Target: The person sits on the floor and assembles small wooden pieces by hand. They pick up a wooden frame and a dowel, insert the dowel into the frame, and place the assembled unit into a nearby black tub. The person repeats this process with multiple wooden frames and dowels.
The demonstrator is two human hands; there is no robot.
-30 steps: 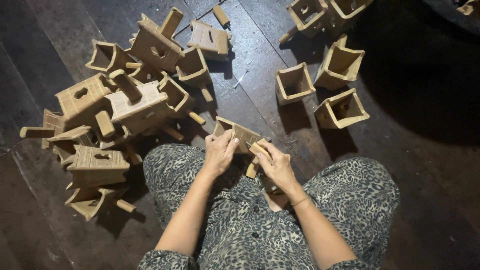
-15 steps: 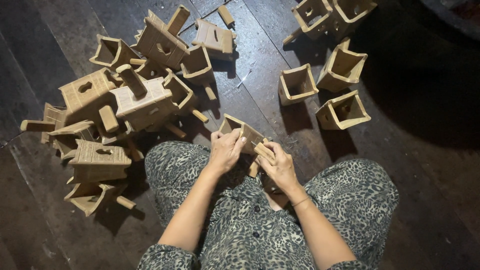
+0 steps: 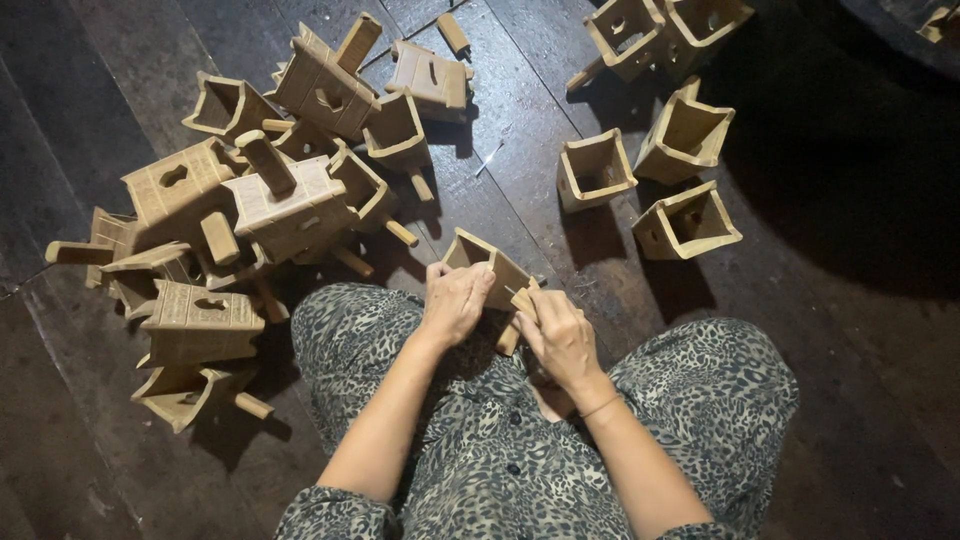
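Clearly the risk sits at the small thin tool (image 3: 512, 292), a sliver of metal just showing between the two hands: the right hand (image 3: 558, 335) is closed around a short wooden peg (image 3: 510, 338) and seems to pinch that tool against the piece, so a slip on the hard wood could, I judge, drive the point toward the fingers of the left hand (image 3: 455, 300), which lie right in its path. The left hand is curled shut over the side of the wooden box (image 3: 492, 262), a small open-topped, funnel-like piece with tapering walls, held over the person's lap just above the floor (image 3: 520, 150). If that grip loosens the box could twist or drop between the knees, and the peg might split its thin wall if forced; how firmly it is seated I cannot tell, since the hands hide the joint. The wood is pale, matt and unfinished, with faint scored lines on its flat faces. The pile of boxes with pegs (image 3: 250, 200) at the left side of the floor is stacked loosely and could topple if nudged by a knee; its round dowels jut out at all angles. Three empty boxes (image 3: 690, 215) stand apart toward the floor's upper right. Dark, worn planks with visible seams carry everything, and the lap is covered in soft spotted grey fabric (image 3: 700, 400).
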